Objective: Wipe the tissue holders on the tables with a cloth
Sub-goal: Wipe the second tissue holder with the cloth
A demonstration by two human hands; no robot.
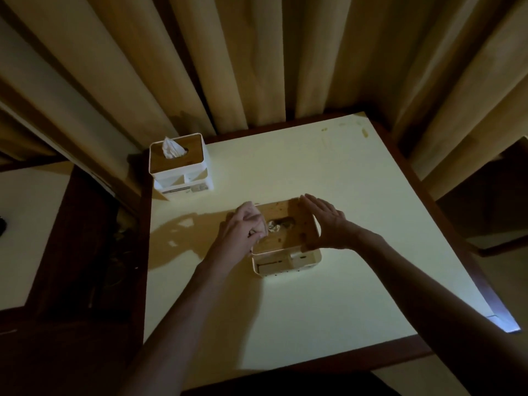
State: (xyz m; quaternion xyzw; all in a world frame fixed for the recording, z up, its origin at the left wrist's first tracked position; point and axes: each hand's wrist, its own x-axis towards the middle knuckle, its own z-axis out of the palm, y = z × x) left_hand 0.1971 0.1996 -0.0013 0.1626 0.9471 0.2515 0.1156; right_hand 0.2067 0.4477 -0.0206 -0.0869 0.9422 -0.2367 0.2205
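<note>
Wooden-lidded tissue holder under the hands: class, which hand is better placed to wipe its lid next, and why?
Probably the left hand: it grips a bunched pale cloth at the left edge of the white tissue holder with a wooden lid. The right hand lies open against its right side, steadying it.

Table [314,295]: fills the centre of the view, curtains [257,58] hanging behind its far edge at 12 o'clock.
Near tissue holder [285,241]: on the table at its middle.
Left hand [243,230]: on the near holder's 9 o'clock side.
Right hand [325,224]: against the holder's 3 o'clock side.
Far tissue holder [180,164]: on the table's far corner at 10 o'clock, well apart from the near one; a tissue [171,148] stands out of its top.
Second table [28,224]: at 9 o'clock, apart from the first.
</note>
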